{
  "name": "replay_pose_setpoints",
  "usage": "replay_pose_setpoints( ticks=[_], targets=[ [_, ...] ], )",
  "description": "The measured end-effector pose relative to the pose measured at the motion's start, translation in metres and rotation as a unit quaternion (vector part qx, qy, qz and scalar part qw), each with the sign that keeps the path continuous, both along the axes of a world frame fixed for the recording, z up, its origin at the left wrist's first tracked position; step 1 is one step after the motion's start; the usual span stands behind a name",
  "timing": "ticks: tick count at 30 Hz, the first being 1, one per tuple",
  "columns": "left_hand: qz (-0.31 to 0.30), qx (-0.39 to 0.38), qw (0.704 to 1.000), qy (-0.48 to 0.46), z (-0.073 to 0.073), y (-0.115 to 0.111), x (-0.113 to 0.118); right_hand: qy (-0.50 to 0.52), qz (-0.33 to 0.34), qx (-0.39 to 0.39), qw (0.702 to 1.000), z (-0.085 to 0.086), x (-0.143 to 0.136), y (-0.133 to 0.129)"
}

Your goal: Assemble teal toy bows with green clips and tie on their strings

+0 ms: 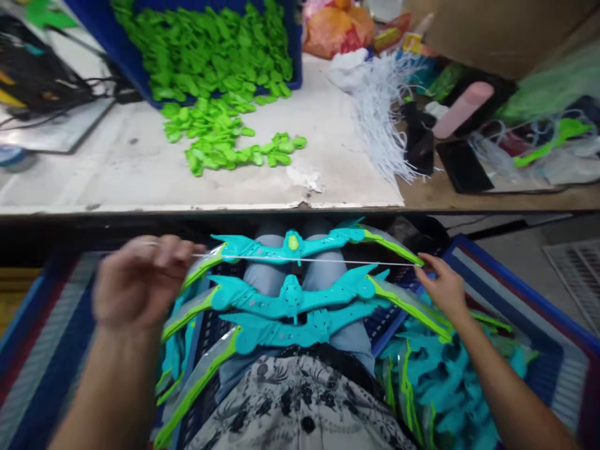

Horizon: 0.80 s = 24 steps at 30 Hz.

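Note:
Three teal toy bows with lime-green limbs lie across my lap; the farthest bow (pixel 323 245) has a green piece at its centre. A white string (pixel 309 259) runs taut over it. My left hand (pixel 140 281), blurred, is closed on the string's left end. At the far bow's right tip, my right hand (pixel 440 281) pinches the string between thumb and fingers. The middle bow (pixel 328 299) and the nearest bow (pixel 281 334) lie closer to my body, with neither hand on them.
A blue bin (pixel 296 50) of green pieces stands on the table (pixel 328 150), with loose green pieces (pixel 225 147) before it. White strings (pixel 384 119) and a phone (pixel 464 165) lie rightward. More teal bows (pixel 435 369) fill a crate beside my right leg.

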<state>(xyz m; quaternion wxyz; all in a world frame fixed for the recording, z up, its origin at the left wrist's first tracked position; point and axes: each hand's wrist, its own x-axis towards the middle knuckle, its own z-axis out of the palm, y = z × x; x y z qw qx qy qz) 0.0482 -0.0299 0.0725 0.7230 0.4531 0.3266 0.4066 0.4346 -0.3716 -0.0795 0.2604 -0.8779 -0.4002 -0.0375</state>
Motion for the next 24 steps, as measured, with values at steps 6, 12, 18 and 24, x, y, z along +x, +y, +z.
replay_pose_setpoints(
  ticks=[6,12,18,24],
  targets=[
    [-0.108,-0.121,0.986,0.037,-0.038,-0.072,0.023,-0.133,0.187,0.039,0.973,0.045,-0.044,0.107],
    [-0.135,-0.162,0.977,-0.013,-0.046,-0.097,0.04,-0.131,0.469,-0.088,0.869,0.04,-0.181,0.242],
    [-0.073,-0.155,0.985,0.008,-0.047,-0.089,0.028,-0.057,0.5,-0.157,0.85,0.039,-0.166,0.273],
    [0.216,-0.01,0.971,0.101,-0.052,-0.038,-0.011,0.086,0.556,-0.136,0.816,0.046,-0.118,0.276]
  ],
)
